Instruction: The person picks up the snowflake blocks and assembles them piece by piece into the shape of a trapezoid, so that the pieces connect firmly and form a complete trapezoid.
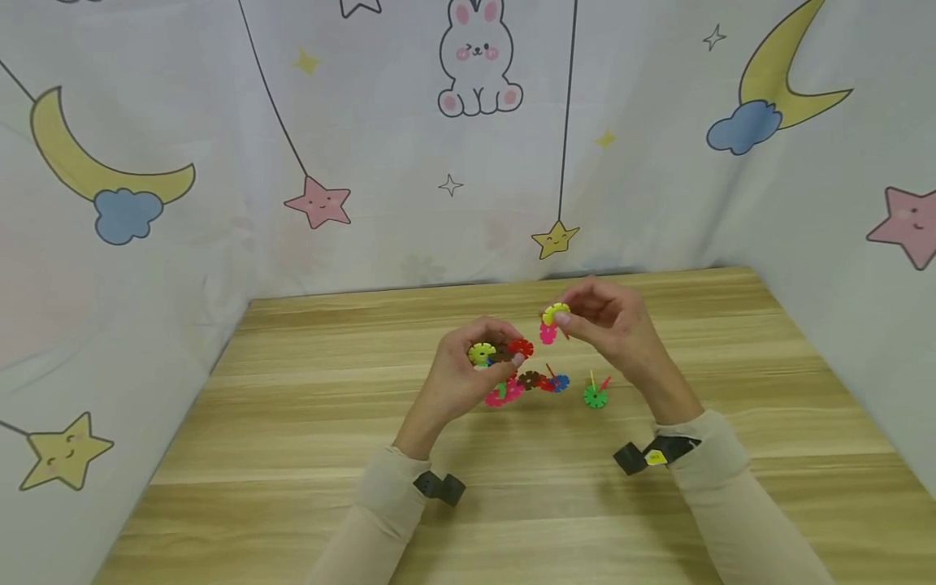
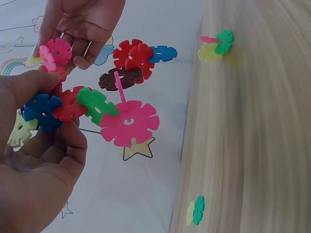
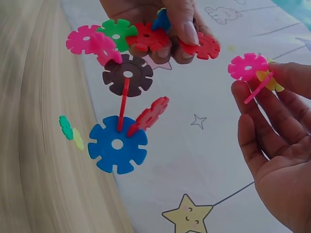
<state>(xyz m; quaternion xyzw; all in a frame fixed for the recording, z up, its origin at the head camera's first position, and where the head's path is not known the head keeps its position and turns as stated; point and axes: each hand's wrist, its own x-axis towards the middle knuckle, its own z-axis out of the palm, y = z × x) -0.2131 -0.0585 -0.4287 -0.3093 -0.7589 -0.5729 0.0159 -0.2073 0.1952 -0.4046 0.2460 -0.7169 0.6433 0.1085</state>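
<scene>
My left hand [image 1: 462, 370] grips a chain of slotted, flower-shaped plastic discs. The chain includes a red disc [image 3: 147, 37], a green disc [image 2: 97, 107], a large pink disc [image 2: 130, 123] and a brown disc [image 3: 127, 75]. From its loose end hangs a blue disc [image 3: 117, 144] with red discs joined to it. My right hand [image 1: 613, 325] pinches a yellow disc [image 1: 556, 314] between thumb and fingers, and a pink disc [image 3: 248, 67] is joined to that one. The right hand's small group is held close to the red disc at the left thumb.
A green disc [image 1: 595, 396] with yellow and reddish discs attached lies on the wooden table [image 1: 292, 455], right of the chain. In the left wrist view another green-and-yellow pair [image 2: 196, 210] shows on the table. A printed curtain [image 1: 409, 146] hangs behind it.
</scene>
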